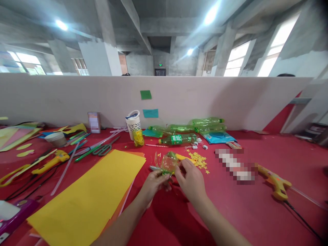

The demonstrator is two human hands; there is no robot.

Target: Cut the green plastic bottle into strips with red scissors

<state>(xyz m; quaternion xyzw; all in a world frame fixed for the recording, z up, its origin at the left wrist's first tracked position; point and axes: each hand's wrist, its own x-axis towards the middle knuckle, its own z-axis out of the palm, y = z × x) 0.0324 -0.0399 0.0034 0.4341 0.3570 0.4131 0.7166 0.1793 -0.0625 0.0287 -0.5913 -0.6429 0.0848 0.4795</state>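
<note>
A cut piece of clear green plastic bottle is held up over the red tabletop, in the middle of the head view. My left hand is closed, its thumb and fingers pinching the bottle piece at its lower end. From the other side my right hand grips its edge with bent fingers; the fingertips are partly hidden. Just behind the hands lies a yellow-handled tool, mostly covered, so its kind does not show. Yellow paper stars are scattered beyond my right hand.
Yellow paper sheets lie left, near scissors and a yellow glue gun. Another glue gun rests right. Green bottles lie before the white partition, beside a white cup.
</note>
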